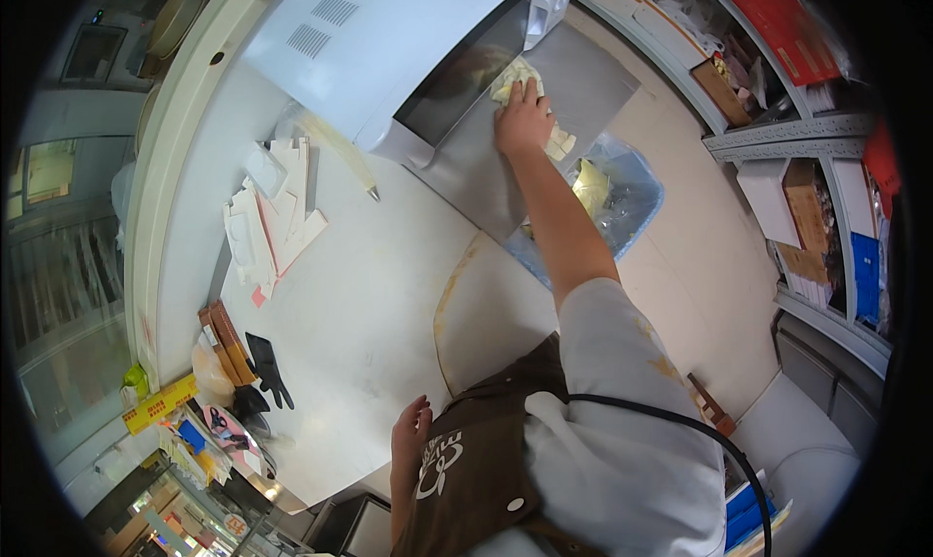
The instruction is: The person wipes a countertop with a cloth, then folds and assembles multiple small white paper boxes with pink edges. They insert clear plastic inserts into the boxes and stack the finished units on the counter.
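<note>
My right hand (525, 121) reaches far forward, its fingers pressed over a crumpled pale yellow cloth (561, 143). The cloth lies on a flat grey metal panel (476, 163) in front of the dark opening of a white boxy appliance (389, 47). Part of the cloth is hidden under the hand. My left hand (412, 429) hangs low beside my brown apron (486, 431), close to the white table (360, 333). Its fingers are loosely bent, with nothing seen in them. Below the panel, partly behind my right forearm, stands a blue bin (646, 202) with a clear liner and yellowish waste inside.
Torn white cardboard pieces (277, 212) and a pale tapered tube with a metal tip (355, 168) lie on the table. A black glove (268, 367) and brown boxes (228, 343) are at its left edge. Loaded metal shelves (777, 134) line the right side.
</note>
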